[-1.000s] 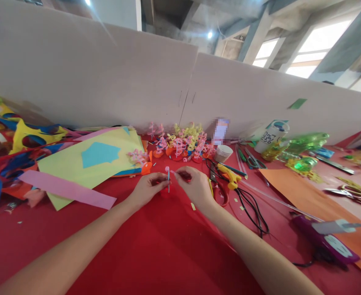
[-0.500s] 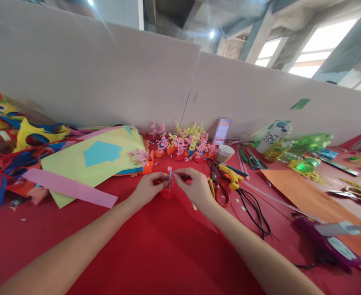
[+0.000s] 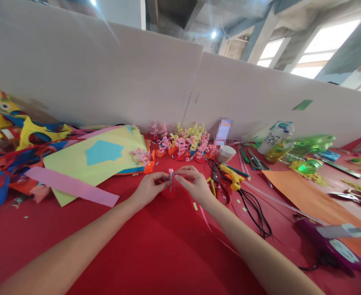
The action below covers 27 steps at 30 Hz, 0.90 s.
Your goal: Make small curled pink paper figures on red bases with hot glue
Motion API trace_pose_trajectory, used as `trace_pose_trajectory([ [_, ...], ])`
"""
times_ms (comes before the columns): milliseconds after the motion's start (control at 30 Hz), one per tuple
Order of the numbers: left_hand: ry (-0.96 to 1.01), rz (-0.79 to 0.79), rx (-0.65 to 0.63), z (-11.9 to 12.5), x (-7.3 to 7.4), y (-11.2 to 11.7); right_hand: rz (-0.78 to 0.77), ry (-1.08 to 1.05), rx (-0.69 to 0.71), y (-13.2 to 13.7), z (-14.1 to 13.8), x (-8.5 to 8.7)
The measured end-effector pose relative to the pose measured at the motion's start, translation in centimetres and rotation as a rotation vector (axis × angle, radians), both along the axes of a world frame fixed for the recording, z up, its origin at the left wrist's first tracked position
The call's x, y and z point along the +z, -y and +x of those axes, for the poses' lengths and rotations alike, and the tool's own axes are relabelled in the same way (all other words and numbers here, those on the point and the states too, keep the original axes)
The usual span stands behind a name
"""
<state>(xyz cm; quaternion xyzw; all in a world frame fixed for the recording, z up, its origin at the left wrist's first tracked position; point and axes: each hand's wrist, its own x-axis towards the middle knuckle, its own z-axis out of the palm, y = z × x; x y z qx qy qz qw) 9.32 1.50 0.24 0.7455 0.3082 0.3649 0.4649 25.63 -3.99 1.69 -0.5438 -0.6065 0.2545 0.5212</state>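
Between thumb and forefinger, my left hand (image 3: 152,186) pinches a thin blue stem (image 3: 171,180). The stem stands upright from a round red base (image 3: 168,192), and a small pink curl (image 3: 171,170) tops it. My right hand (image 3: 194,183) is at the stem's right side with thumb and forefinger closed together near its top. A narrow pink paper strip (image 3: 213,229) trails from under that hand toward the right forearm. Its end at the fingertips is too small to see clearly. Behind the hands stand several finished-looking stems with pink and yellow paper curls (image 3: 180,145).
Yellow paper sheets (image 3: 73,168) and a wide pink strip (image 3: 73,186) lie left. To the right are red-handled scissors (image 3: 225,194), a yellow glue gun (image 3: 234,178) with black cord, a white cup (image 3: 226,153), orange paper (image 3: 291,190) and a purple device (image 3: 324,241).
My right hand's fingers have shifted slightly around the stem's top. The long pink strip now shows beside my right forearm. My left hand keeps its pinch.
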Motion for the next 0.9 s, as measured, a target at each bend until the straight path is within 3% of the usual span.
trace_pose_trajectory([
  [267,-0.022,0.001,-0.015,0.0,0.1,0.0,-0.11,-0.142,0.107,-0.3,0.4,0.2],
  [567,-0.062,0.025,-0.002,0.1,0.4,0.4,-0.064,-0.131,0.023,-0.3,0.2,-0.5],
  [733,-0.132,0.132,0.038,-0.1,0.2,0.2,-0.074,-0.139,-0.009,-0.4,0.2,-0.5],
  [900,-0.125,0.166,0.147,-0.2,-0.1,-0.2,-0.177,-0.089,0.136,0.0,1.6,0.7],
])
